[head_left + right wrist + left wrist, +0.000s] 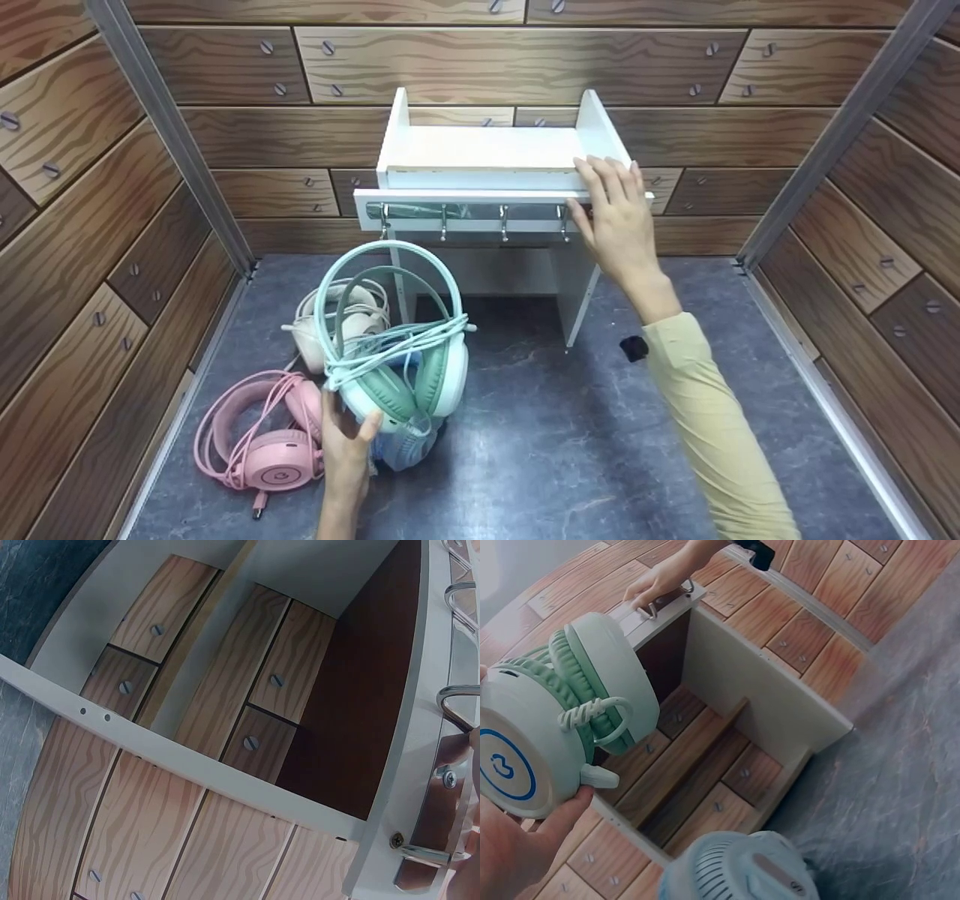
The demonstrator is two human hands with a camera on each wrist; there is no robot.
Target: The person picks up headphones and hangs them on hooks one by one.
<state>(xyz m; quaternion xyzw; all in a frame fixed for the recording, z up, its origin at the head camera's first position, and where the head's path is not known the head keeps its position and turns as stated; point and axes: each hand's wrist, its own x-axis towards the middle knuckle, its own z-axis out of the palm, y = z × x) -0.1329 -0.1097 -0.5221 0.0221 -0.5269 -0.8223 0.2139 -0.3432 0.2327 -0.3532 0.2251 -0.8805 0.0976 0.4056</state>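
Mint-green headphones (451, 379) with a bundled cable are held up by my left hand (345, 454), which grips one ear cup from below. The left wrist view shows the thumb under the round cup (525, 757). My right hand (619, 225) rests on the right end of a white rail (480, 196), fingers stretched over its top. Several metal hooks (504, 222) line the rail on the front of a white shelf unit (491, 146). In the right wrist view only the edge of that hand shows, beside a hook (454, 694). The hooks carry nothing.
On the dark floor at left lie pink headphones (279, 461) and white headphones (306, 341). Blue headphones (409, 450) are partly hidden behind the mint pair. Wood-patterned panels (480, 67) enclose the sides and back. A small black object (634, 348) shows beside the right sleeve.
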